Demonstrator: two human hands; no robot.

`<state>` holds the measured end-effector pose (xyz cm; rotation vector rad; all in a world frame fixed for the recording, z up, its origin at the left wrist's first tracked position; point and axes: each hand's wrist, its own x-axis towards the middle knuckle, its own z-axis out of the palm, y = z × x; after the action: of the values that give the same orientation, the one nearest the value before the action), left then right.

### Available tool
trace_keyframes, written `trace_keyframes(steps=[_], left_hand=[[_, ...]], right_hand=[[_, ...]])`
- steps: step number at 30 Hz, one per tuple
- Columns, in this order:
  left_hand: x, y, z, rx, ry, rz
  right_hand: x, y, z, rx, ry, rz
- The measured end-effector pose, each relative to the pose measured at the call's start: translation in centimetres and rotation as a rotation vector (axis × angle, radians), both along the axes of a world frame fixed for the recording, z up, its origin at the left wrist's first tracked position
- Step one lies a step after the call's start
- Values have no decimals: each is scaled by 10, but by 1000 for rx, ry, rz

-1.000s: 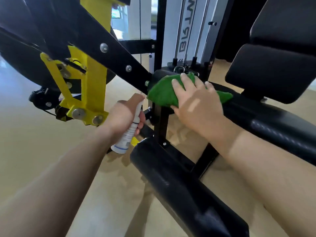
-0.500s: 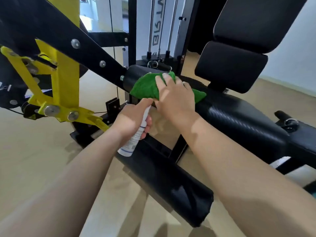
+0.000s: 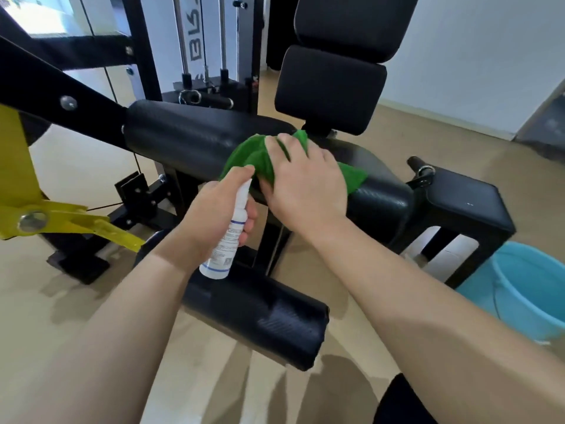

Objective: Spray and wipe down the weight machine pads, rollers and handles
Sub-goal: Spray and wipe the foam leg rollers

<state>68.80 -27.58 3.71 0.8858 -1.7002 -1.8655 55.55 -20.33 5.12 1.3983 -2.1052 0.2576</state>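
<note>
A long black upper roller pad (image 3: 183,139) runs across the middle of the weight machine. My right hand (image 3: 302,185) presses a green cloth (image 3: 253,157) flat against the roller's right part, fingers spread over the cloth. My left hand (image 3: 214,209) grips a small white spray bottle (image 3: 227,240) upright, just below and left of the cloth, with the index finger on its top. A second black roller (image 3: 260,310) lies lower, under my hands. Two black back pads (image 3: 330,87) rise behind, and a flat black seat pad (image 3: 467,203) is at the right.
A yellow lever bracket (image 3: 61,218) and a black frame arm (image 3: 46,90) jut in from the left. The weight stack with its guide rods (image 3: 208,56) stands behind. A light blue bucket (image 3: 526,289) sits on the beige floor at the right.
My right hand has slid the green cloth along the upper roller from its left end toward the right. My left hand with the bottle followed, and the view shifted right.
</note>
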Motion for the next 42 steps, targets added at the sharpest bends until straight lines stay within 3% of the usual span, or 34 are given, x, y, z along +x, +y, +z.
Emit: trace_keyframes(steps=[6,10,13,22,25,27,31,35,38,42], left_hand=[[7,18,-8,18,-3,4],[2,58,-17,-99,-49,-58],[-8,86,-27,-166,-51,-142],[-27,123,-36,-168,28,-102],[-25,120,-41,-159,64,-13],[-19,115,-44,-137,86,59],[5,95,-44,-74,116,187],[32,65,-46,-118,98,312],[45,47,-51,-142,74,388],[50,34,-55,-92,36,431]], right_hand=[[7,-11,7,-2,-67,151],[-7,41,26,-431,-490,61],[-27,84,49,-656,-637,23],[-40,143,41,-738,-620,-44],[-34,143,17,-707,-522,-1],[-30,137,-5,-545,-364,27],[-26,100,-56,-58,232,17],[-5,24,-70,96,615,163],[13,-4,-61,278,680,172],[-11,39,-63,168,597,120]])
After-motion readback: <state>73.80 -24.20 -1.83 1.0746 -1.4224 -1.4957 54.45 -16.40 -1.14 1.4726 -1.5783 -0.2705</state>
